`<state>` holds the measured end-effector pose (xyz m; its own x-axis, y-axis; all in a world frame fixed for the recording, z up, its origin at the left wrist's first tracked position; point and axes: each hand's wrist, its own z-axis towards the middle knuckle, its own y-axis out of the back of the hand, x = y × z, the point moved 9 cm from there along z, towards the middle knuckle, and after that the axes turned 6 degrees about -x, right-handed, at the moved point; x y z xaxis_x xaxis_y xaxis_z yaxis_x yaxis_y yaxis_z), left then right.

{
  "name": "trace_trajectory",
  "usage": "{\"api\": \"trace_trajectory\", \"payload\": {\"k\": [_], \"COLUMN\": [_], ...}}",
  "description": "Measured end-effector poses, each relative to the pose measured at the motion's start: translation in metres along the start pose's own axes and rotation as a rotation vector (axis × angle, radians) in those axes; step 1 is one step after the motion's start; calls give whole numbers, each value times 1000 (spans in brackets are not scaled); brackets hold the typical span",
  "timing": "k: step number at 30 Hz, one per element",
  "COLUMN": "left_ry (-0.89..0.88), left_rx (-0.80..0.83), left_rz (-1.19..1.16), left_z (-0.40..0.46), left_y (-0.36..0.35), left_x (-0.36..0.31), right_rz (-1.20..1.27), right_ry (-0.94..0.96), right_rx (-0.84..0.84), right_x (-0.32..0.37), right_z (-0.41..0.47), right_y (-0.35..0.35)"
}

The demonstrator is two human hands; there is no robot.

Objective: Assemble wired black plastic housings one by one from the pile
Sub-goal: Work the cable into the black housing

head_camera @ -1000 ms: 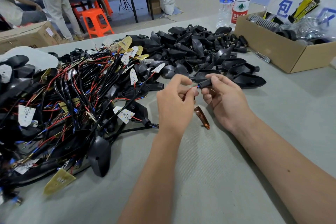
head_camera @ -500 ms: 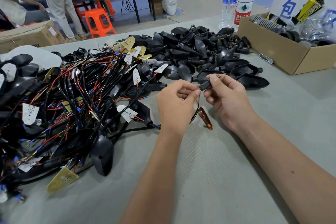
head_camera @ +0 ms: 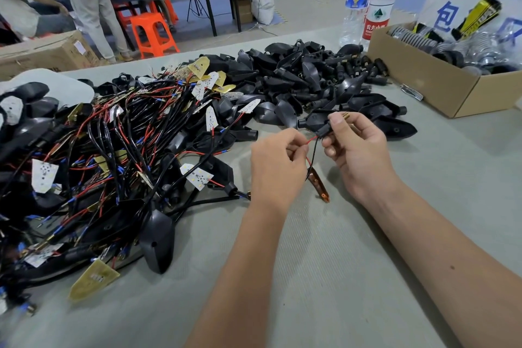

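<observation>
Over the grey table (head_camera: 367, 277), just in front of the pile of wired housings (head_camera: 113, 167): right hand (head_camera: 358, 158) pinching a small black stem piece (head_camera: 324, 130) between thumb and fingertips, brass end poking out above the thumb; left hand (head_camera: 275, 167) closing finger and thumb on the red wire (head_camera: 309, 141) just where it is leaving that piece, other fingers curled in. Black wire (head_camera: 314, 155) hanging down alongside to an amber-looking board (head_camera: 319, 185), tip apparently resting on the cloth. Probably threading or drawing the leads through the stem (hard to tell which way). Risking, from here: tugging too sharply on the thin red lead and tearing it off its solder joint; letting the dangling board swing and snag the neighbouring tangle; losing the pinch on so small a part and dropping it among the loose black shells (head_camera: 305, 85) behind, nearly touching the knuckles.
</observation>
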<state>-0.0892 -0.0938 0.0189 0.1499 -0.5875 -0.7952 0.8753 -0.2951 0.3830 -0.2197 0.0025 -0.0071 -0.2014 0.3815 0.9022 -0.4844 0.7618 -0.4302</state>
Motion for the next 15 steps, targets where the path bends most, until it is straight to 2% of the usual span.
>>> {"api": "trace_trajectory", "payload": {"k": [6, 11, 15], "left_ry": [-139, -49, -47], "left_rx": [38, 77, 96], "left_rz": [99, -5, -25], "left_z": [-1, 0, -2], "left_y": [-3, -7, -8], "left_x": [-10, 1, -2], "right_rz": [-54, -68, -113], "right_ry": [35, 6, 61], "right_rx": [4, 24, -8], "right_x": [3, 0, 1], "right_z": [-1, 0, 1], "right_y": [0, -3, 1]}}
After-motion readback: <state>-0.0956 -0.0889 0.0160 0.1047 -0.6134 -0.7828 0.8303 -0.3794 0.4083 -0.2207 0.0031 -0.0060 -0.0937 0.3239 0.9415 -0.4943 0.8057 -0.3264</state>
